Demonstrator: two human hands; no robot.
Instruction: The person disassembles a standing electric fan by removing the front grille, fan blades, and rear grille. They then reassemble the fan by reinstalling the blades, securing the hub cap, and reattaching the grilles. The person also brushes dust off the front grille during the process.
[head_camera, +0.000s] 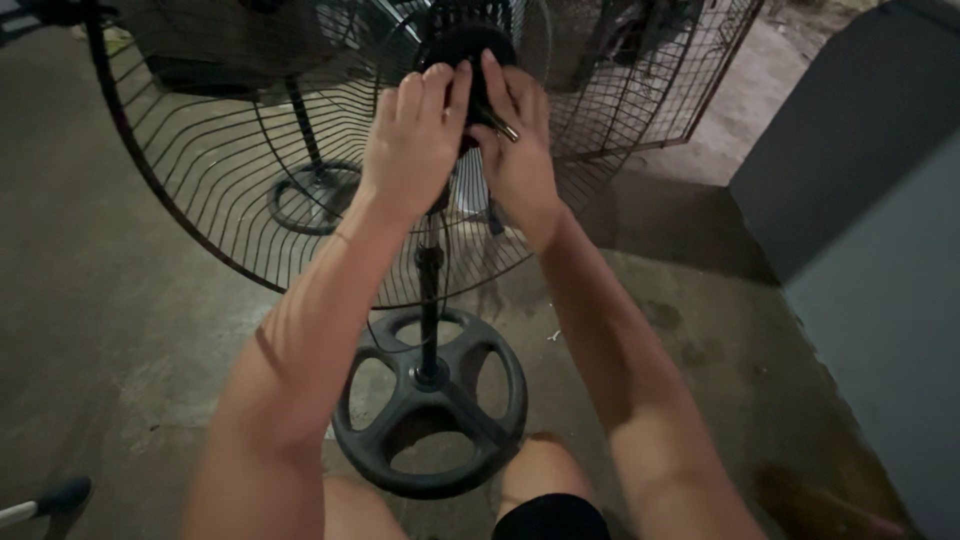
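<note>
The rough grey concrete floor (130, 330) fills most of the view, with a dark grey wall panel (860, 200) rising at the right. On it stands a tall black pedestal fan, its round black wire guard (200, 190) spreading wide behind the hands and its thin black metal pole (429, 300) dropping to a heavy round black base with spoked openings (430, 420). A second fan stand with a ring base (310, 195) shows through the wires, farther back. At the middle of the guard sits the black rounded motor housing (470, 50) (partly hidden by fingers). The left hand (415, 140) lies against it, fingers pressed together and curled over its front. The right hand (515, 130) touches it from the other side, thumb and fingers pinching a small slim metal tool (500, 125), whose kind I cannot tell.
</note>
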